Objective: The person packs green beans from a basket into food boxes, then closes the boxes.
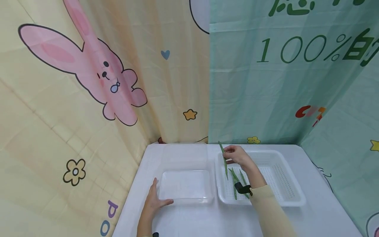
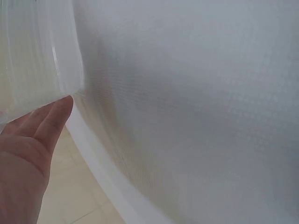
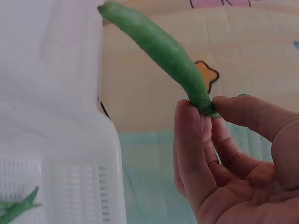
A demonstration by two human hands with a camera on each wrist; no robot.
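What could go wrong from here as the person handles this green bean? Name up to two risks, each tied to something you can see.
1. The right hand pinches the green bean only at one end, so it might slip or swing loose.
2. The left hand merely rests against the clear container, which could slide on the smooth white table if bumped.

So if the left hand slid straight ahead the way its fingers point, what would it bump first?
Most likely the clear plastic container: the left hand already lies flat against its near left corner, thumb along the front edge.
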